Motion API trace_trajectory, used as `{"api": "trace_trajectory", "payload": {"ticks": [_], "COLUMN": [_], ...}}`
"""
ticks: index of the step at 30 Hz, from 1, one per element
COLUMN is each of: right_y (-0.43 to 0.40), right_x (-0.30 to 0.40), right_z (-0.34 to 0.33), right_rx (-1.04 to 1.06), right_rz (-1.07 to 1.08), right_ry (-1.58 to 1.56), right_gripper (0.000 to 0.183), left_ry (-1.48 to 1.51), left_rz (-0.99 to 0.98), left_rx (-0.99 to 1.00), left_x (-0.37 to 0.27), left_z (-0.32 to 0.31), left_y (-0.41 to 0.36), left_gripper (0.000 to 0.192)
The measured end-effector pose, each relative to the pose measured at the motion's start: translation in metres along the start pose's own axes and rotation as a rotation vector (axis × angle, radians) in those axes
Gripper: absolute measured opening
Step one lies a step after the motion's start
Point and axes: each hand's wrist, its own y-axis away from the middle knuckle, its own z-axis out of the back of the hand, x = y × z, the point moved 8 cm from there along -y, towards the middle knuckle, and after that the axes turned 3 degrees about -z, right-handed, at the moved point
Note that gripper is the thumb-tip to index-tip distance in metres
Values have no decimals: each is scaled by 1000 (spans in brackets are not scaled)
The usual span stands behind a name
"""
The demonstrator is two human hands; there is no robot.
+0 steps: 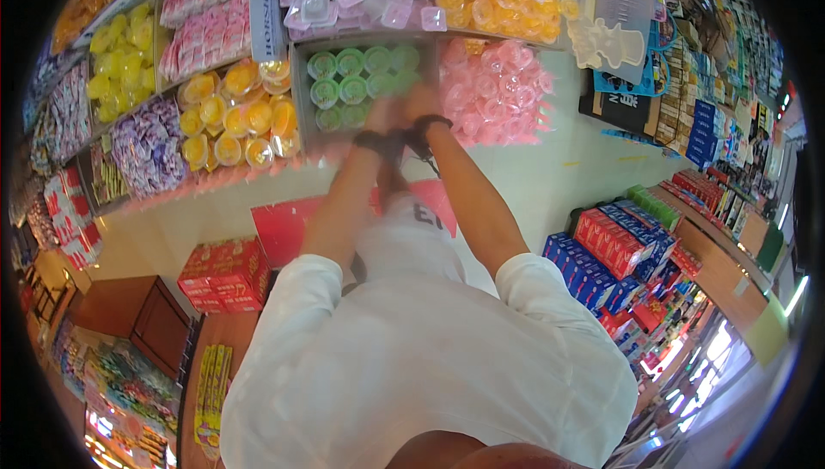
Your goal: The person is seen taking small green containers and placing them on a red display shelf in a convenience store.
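Both hands reach over a grey bin point(298, 92) that holds rows of green-lidded jelly cups point(351, 63). My left hand point(385, 114) is blurred at the bin's front right part. Close beside it on the right, my right hand point(422, 100) is over the bin's right side, next to the pink cups point(493, 85). Dark bands circle both wrists. The blur hides the fingers, so I cannot tell whether either hand holds a cup. Several green cups on the right side look smeared and partly covered.
Bins of yellow-orange jelly cups point(235, 117) and purple-wrapped sweets point(149, 143) sit to the left. Lilac cups point(322, 11) and orange cups point(496, 11) lie behind, partly under clear plastic. Red cartons point(222, 275) stand at left; stacked blue and red boxes point(612, 243) at right.
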Motion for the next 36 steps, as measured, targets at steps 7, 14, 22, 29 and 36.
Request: {"api": "trace_trajectory", "payload": {"ticks": [7,14,22,29,36], "right_y": [9,92,247,422,600], "right_x": [52,-3,-71,-108,-114], "right_z": [14,106,200,71,-83], "right_rx": [-110,-281,-975,-1009,-1305], "right_rz": [205,418,141,-460,-719], "right_ry": [-222,-668,-746,-1056,-1206], "right_gripper": [32,25,24,32,33], "left_ry": [-867,-168,-760,-934,-1096], "left_rz": [-424,132,177,458,1054], "left_rx": [-70,-66,199,124,361], "left_x": [-67,-1,31,113,265], "left_z": [-1,-260,-205,-160,-150], "left_y": [29,186,149,166,291], "left_gripper": [34,19,41,34,34]}}
